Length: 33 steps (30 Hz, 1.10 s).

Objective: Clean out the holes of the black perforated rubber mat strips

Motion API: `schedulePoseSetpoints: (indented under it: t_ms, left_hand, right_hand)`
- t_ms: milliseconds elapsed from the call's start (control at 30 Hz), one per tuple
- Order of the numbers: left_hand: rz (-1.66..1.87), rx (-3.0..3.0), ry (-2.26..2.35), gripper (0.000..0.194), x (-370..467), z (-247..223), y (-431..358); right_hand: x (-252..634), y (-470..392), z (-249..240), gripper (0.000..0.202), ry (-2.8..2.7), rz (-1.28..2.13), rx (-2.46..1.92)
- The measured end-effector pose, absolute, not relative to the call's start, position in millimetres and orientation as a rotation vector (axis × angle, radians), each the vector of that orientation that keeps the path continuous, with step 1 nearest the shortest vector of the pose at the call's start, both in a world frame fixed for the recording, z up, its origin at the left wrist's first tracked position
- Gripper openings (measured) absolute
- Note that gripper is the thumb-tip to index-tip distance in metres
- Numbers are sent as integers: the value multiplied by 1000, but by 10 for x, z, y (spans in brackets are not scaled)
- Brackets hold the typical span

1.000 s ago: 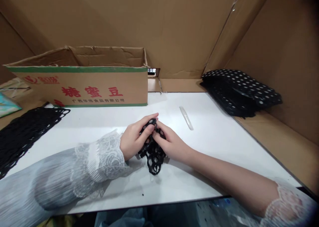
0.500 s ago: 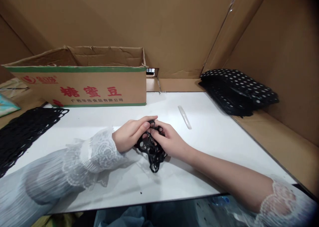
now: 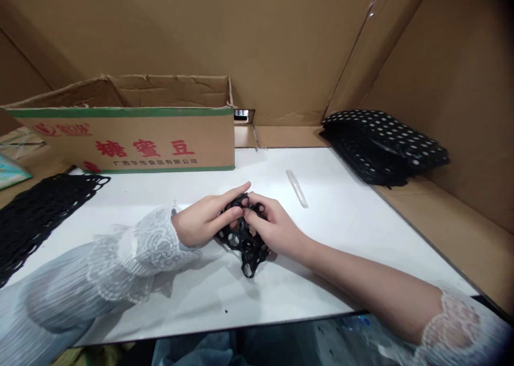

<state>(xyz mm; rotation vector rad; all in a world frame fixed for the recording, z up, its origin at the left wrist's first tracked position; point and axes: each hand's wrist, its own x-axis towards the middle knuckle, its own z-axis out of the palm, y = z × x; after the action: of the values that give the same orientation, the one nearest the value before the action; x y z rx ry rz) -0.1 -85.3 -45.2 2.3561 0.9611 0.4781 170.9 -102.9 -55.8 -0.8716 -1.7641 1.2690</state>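
Left hand [image 3: 201, 219] and right hand [image 3: 283, 232] are pinching bunched black openwork fabric [image 3: 244, 243], thumbs uppermost, some fingertips hidden | Fabric is hanging over the table [image 3: 321, 296], nearer the wearer than the printed carton [image 3: 160, 125], by its right end | Light, close-set thumbs are probably working best, controlling folds without stretching loops

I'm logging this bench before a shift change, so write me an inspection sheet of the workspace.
Surface: white tabletop, one small dark speck near the front edge.
Things in work: bunched black openwork fabric; flat black openwork pieces at left; black dotted fabric pile at right.
Clutter: slim whitish strip; open carton with red lettering.
Hands: left hand and right hand both grip the bunched fabric.
Cables: nothing seen.
Surroundings: brown cardboard walls.
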Motion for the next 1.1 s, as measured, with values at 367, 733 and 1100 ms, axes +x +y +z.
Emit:
schedulePoseSetpoints:
  t_ms: [367,733,1100]
  left_hand:
    - [659,2278,751,47,-73,-505,-823]
    - [653,1809,691,45,-5,-524,-846]
    - [795,2210,902,38,-13,-452,-866]
  right_hand:
    - [1702,-1031,-550,8,-1651,1560,-816]
    - [1746,-978,-558,8,-1554,1673,-775]
    - [1787,-1002,-485,5,-1646,1534,-814]
